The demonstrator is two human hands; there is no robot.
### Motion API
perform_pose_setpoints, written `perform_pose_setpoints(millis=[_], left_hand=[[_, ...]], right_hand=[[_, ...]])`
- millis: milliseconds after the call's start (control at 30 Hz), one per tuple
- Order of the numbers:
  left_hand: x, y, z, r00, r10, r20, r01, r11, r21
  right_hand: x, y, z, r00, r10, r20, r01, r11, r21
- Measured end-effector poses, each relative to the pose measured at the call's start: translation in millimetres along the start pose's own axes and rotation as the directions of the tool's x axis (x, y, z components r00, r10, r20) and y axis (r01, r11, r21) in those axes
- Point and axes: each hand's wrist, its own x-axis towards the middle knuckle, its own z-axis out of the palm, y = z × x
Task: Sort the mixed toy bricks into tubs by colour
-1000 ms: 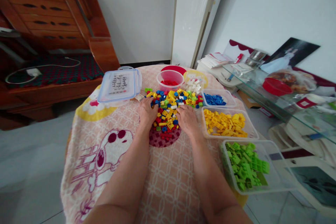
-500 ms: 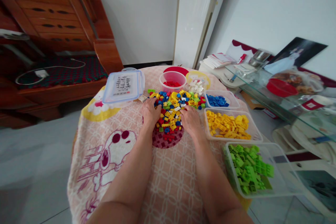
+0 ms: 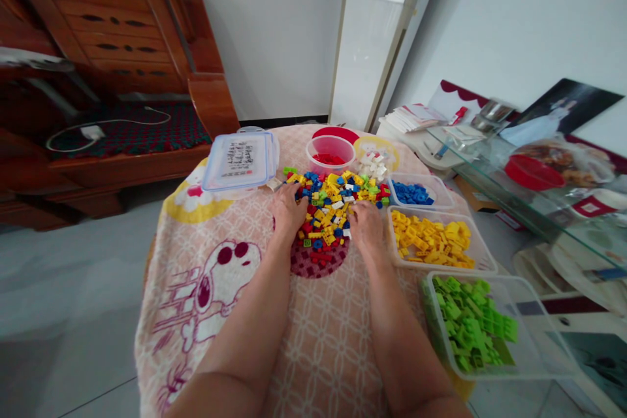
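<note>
A pile of mixed small toy bricks (image 3: 333,199) in yellow, blue, red and green lies on a round table under a pink cartoon cloth (image 3: 313,326). My left hand (image 3: 288,211) rests at the pile's left edge, fingers reaching into the bricks. At the pile's right edge my right hand (image 3: 366,225) lies palm down with its fingertips among the bricks. Whether either hand grips a brick is hidden. Clear tubs hold sorted bricks: red (image 3: 330,153), blue (image 3: 415,192), yellow (image 3: 438,241), green (image 3: 470,323). White bricks (image 3: 373,163) lie in a yellow dish.
A clear lidded box (image 3: 241,162) sits at the table's back left. A wooden bench (image 3: 98,78) with a white cable stands to the left, a tall white appliance (image 3: 369,39) behind. A cluttered glass shelf (image 3: 529,176) runs along the right.
The view has shifted, so everything sits slightly further right in frame. Both hands stay at the pile's edges, fingers working a little among the bricks.
</note>
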Motion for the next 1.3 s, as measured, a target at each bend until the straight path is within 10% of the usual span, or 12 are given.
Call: perform_pose_setpoints(millis=[867,1100,1300], left_hand=[[3,6,-3.0,1.0,-0.015,0.016,0.015,1.0,-0.005],[5,9,-4.7,0.999,-0.011,0.039,0.011,1.0,0.001],[6,12,-4.3,0.999,-0.03,0.039,0.03,1.0,0.006]], right_hand=[[5,-4,-9,0.995,0.073,-0.062,-0.072,0.997,0.015],[4,0,-47,0.978,0.093,-0.187,-0.086,0.995,0.042],[-9,30,-93,0.908,0.332,-0.254,-0.35,0.936,-0.027]])
